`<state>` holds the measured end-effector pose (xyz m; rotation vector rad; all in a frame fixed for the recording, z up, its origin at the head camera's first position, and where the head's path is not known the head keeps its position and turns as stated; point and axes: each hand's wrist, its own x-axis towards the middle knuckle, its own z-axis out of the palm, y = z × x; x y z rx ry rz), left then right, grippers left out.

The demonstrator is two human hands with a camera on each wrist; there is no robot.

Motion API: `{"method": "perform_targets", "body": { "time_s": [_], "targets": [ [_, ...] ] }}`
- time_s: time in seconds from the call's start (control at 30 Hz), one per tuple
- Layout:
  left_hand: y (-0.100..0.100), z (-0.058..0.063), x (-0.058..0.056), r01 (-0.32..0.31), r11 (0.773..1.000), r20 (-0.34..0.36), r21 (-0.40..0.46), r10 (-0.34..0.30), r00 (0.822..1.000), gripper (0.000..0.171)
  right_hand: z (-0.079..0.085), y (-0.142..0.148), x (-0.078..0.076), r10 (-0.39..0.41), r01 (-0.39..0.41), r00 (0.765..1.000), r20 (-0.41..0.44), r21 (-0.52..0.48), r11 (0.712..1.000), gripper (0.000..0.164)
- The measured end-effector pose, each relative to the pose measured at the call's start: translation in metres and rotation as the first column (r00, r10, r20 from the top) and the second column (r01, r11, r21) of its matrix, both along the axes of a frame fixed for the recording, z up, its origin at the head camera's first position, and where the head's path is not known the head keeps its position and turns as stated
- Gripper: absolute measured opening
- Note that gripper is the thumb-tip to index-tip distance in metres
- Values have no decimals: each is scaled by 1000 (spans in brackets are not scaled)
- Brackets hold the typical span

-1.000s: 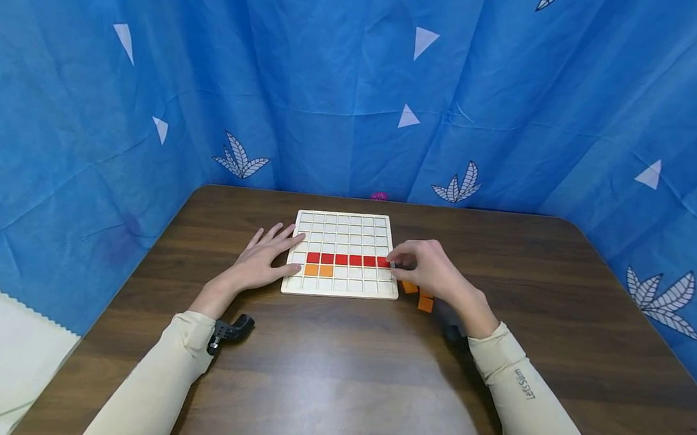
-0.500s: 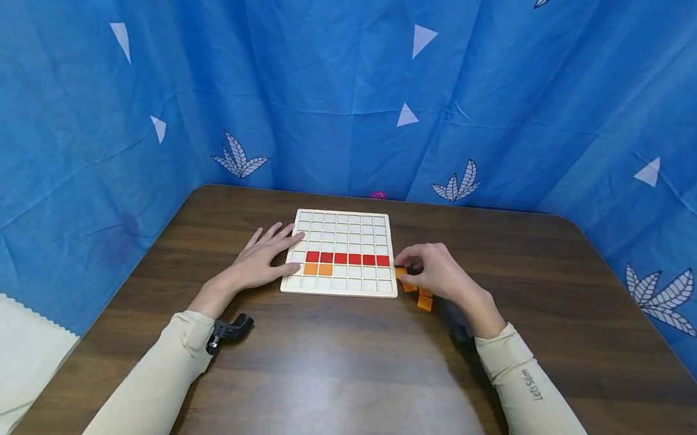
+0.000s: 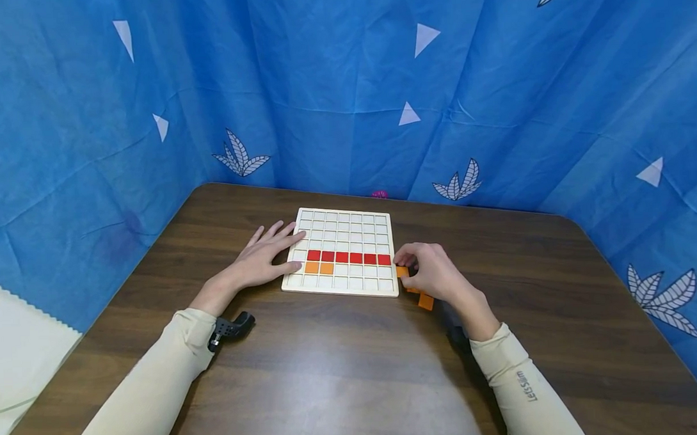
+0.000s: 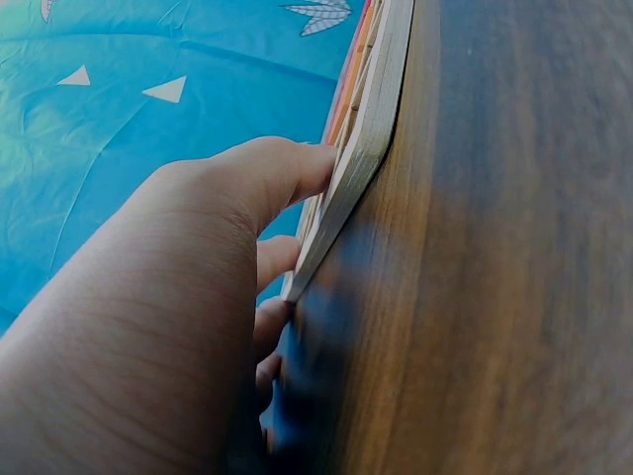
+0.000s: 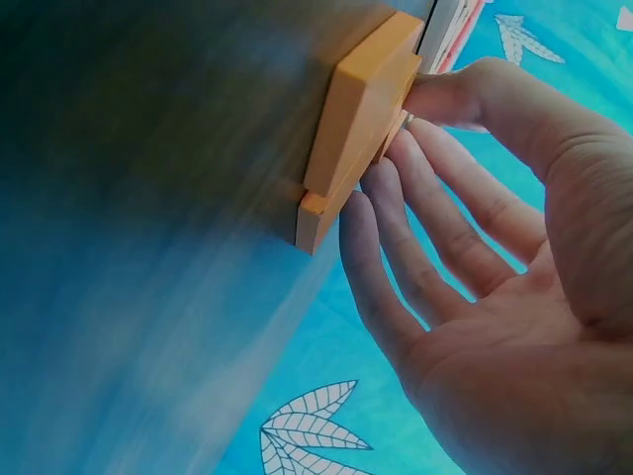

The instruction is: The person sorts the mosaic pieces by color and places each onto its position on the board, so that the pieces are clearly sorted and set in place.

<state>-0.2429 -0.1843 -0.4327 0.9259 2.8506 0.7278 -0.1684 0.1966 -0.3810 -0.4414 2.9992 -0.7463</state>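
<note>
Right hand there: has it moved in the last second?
Yes. Judged against the white board in the head view, the right hand has shifted slightly rightward, off the last red square to the orange pieces.

Blue curtain [image 3: 343, 57] behind brown table [image 3: 308, 372]

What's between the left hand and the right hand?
The board, with six red tiles and two orange tiles in it; the head view shows this.
</note>
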Motion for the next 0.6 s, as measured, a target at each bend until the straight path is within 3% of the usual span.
{"method": "perform_targets", "body": {
  "time_s": [0.3, 0.6],
  "targets": [
    [0, -1, 0, 1, 1000, -2, -1, -1, 1000, 78, 1, 5, -2, 24, -23, 999, -27, 51, 998, 33],
    [-1, -2, -1, 2, 1000, -6, 5, -2, 1000, 78, 2, -1, -5, 57, -59, 996, -70, -29, 998, 32]
  ]
}}
